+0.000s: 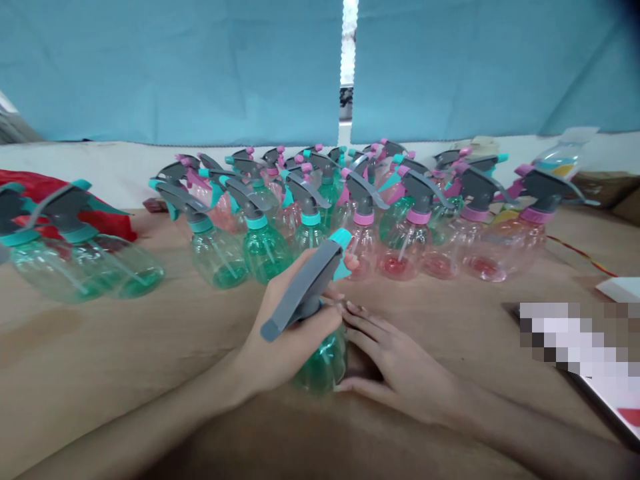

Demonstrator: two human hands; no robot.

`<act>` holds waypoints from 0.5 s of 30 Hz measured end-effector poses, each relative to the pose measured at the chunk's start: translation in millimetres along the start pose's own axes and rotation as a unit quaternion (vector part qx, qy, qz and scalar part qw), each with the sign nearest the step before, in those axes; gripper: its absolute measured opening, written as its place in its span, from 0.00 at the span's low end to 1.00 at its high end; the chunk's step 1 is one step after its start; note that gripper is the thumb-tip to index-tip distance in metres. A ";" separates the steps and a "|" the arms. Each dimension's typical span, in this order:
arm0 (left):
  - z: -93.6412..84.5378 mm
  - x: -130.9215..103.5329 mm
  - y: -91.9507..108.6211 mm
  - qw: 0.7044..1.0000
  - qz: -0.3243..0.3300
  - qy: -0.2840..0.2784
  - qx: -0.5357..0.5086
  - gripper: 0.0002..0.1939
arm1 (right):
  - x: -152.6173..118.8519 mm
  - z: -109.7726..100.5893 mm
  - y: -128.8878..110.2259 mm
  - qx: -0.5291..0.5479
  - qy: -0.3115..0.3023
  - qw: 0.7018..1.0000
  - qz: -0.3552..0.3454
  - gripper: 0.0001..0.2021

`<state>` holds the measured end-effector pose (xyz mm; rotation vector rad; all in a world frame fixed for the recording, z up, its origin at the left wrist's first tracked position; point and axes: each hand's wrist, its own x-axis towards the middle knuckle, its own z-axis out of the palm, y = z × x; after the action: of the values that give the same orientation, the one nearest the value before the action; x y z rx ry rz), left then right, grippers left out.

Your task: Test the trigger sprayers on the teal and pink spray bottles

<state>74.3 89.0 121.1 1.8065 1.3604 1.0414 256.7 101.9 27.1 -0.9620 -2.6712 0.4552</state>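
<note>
The brown tabletop (165,340) bears a spray-bottle cluster (363,219), two green bottles (81,233) and red material (119,225) left of it, and a cord (584,254) to its right.

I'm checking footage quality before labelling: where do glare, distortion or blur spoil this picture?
In the head view, the bright vertical strip is washed out; highlights streak the held green bottle; the far-left bottles look stretched and tilted outward, probably by the lens; a pixelated patch hides detail at right; left forearm looks soft.
</note>
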 end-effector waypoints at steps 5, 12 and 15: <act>3.4 5.8 1.1 0.999 0.028 -0.002 -0.019 0.22 | 1.7 0.6 1.5 0.016 0.008 1.000 -0.008 0.39; 2.1 5.0 3.0 0.999 0.013 -0.008 -0.030 0.20 | 1.4 1.3 2.8 0.031 0.017 0.999 -0.011 0.39; 1.1 6.0 6.3 0.999 0.013 -0.004 -0.041 0.15 | 1.4 0.4 2.3 0.027 0.010 1.000 -0.007 0.38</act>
<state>79.1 93.1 127.2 1.7703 1.2744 1.0856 256.7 104.5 26.1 -0.9259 -2.6324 0.5086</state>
